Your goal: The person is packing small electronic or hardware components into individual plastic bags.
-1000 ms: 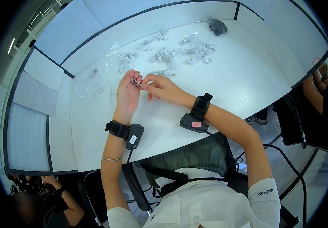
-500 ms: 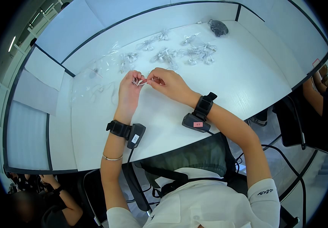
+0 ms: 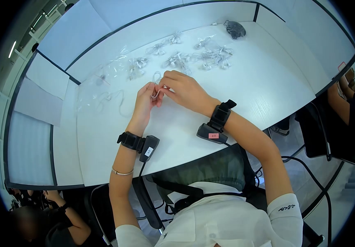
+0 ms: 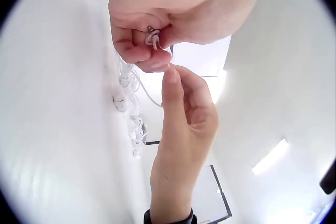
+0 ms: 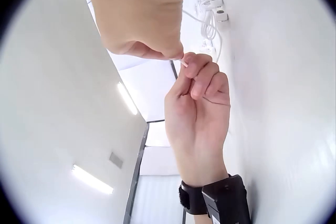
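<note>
Fingers of my left hand [image 3: 144, 103] curl round a thin white cable [image 3: 157, 75], part of which loops up above the fingertips. In the left wrist view a small coil of the cable [image 4: 153, 38] with a metallic tip sits inside the curled left fingers. My right hand [image 3: 187, 94] meets it from the right and pinches the cable between thumb and index finger. A short white length [image 5: 184, 63] shows between the two hands in the right wrist view. The rest of the cable is hidden by the fingers.
Several bundles of white cables [image 3: 177, 61] in clear plastic lie beyond the hands on the white table [image 3: 226, 94]. A dark bundle [image 3: 235, 29] sits at the back. Clear plastic bags [image 3: 99, 88] lie to the left. Low white partitions [image 3: 165, 18] border the table.
My left hand has turned and its fingers have folded over the cable. My right hand has shifted slightly right and up, and a cable loop now stands above the fingers.
</note>
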### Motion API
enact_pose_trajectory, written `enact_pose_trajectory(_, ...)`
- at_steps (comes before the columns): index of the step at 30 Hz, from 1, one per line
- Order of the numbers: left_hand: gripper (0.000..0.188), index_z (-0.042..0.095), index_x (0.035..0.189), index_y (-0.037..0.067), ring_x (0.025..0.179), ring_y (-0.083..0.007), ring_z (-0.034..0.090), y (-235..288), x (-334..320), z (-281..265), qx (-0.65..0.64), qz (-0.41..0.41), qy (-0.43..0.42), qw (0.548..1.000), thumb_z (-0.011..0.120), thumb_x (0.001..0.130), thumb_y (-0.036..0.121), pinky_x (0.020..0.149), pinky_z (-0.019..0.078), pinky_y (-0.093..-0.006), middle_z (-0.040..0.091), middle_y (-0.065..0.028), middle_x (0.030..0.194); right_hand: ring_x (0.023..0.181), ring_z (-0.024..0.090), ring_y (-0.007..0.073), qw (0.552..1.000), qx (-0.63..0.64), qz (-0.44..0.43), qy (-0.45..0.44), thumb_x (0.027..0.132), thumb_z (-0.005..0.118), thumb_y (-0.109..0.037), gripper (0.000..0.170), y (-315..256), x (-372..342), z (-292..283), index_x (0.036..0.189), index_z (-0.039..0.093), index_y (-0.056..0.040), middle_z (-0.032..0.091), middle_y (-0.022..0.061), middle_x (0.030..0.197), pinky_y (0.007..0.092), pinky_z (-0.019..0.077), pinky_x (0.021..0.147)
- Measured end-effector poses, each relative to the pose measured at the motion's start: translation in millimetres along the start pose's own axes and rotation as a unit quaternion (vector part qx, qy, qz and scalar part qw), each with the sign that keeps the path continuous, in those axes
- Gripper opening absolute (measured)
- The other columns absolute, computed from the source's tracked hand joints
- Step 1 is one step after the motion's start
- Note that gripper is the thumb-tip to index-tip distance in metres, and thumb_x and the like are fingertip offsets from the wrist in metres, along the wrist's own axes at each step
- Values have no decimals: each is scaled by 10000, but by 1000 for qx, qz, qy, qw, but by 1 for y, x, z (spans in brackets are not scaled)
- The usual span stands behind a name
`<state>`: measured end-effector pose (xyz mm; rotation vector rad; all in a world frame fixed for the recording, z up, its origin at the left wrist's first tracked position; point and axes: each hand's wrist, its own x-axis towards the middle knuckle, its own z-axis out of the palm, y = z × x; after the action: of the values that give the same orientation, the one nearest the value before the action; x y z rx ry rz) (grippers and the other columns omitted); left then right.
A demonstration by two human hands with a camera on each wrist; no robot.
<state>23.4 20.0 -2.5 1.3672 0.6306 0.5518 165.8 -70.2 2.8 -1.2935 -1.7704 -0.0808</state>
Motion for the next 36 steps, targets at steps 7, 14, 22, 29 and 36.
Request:
enact_pose_trajectory(7,263,472,781,96,460,-33,312,1,-1,1,28,-16,-19,999,372,959,261,436,240,-178,426,18,593,831,536,256,999,-39,-26,-8,767,582,-45,59,3,-1,1,801,538,-24,513,84,835,352,460,720)
enact_pose_trajectory(14,250,504,809,92,494,-29,272,0,-2,4,42,-29,-39,998,378,953,253,453,230,-177,375,53,613,839,533,254,998,-56,-32,-11,765,584,-45,67,3,-1,1,802,534,-19,508,87,840,341,462,724)
enact_pose_trajectory(22,242,487,771,82,508,-32,255,3,-2,2,55,-41,-44,997,388,939,226,468,215,-183,341,63,617,802,544,256,1000,1,23,4,770,597,-66,118,7,-2,2,863,529,-37,530,91,829,343,461,700)
enact_pose_trajectory(29,244,473,751,74,513,-37,256,7,-3,2,54,-41,-70,995,399,927,226,470,212,-193,321,64,615,717,526,205,975,162,155,9,764,632,-97,260,7,0,-1,995,519,-59,534,93,810,302,444,644)
enact_pose_trajectory(36,250,441,739,90,515,-37,251,15,-7,7,65,-25,-87,994,393,933,239,482,219,-194,306,64,622,678,488,152,961,219,169,28,735,653,-99,286,14,0,-2,991,534,-51,517,74,819,273,430,629)
